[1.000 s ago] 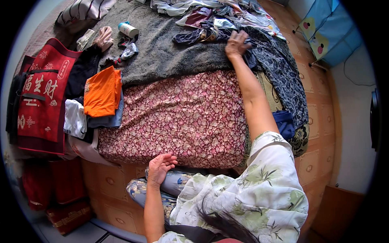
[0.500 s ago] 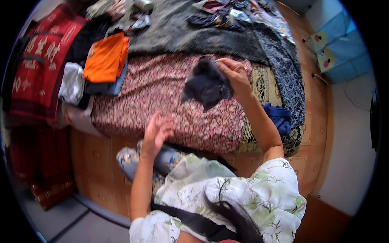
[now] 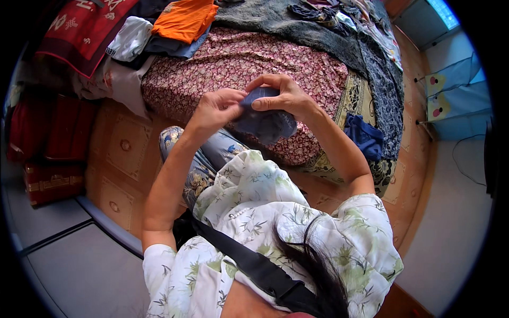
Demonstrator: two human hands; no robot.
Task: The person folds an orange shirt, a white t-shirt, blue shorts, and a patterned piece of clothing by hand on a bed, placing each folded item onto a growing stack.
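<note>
A small dark blue garment (image 3: 263, 121) hangs between both hands, close to my chest and above the near edge of the bed. My left hand (image 3: 216, 108) pinches its left upper edge. My right hand (image 3: 279, 94) grips its top edge from the right, fingers curled over the cloth. The lower part of the garment droops loose over the floral maroon bedspread (image 3: 249, 61).
Folded clothes, orange (image 3: 185, 18) and white (image 3: 127, 40), are stacked at the bed's left end beside a red embroidered cloth (image 3: 79, 26). A grey blanket (image 3: 297, 26) with loose clothes lies at the back. A blue garment (image 3: 365, 137) sits at the bed's right edge. Red cases (image 3: 50, 148) stand left.
My right hand pulled the dark garment from the far pile back toward me. My left hand rose from the bed edge and took hold of it too.
</note>
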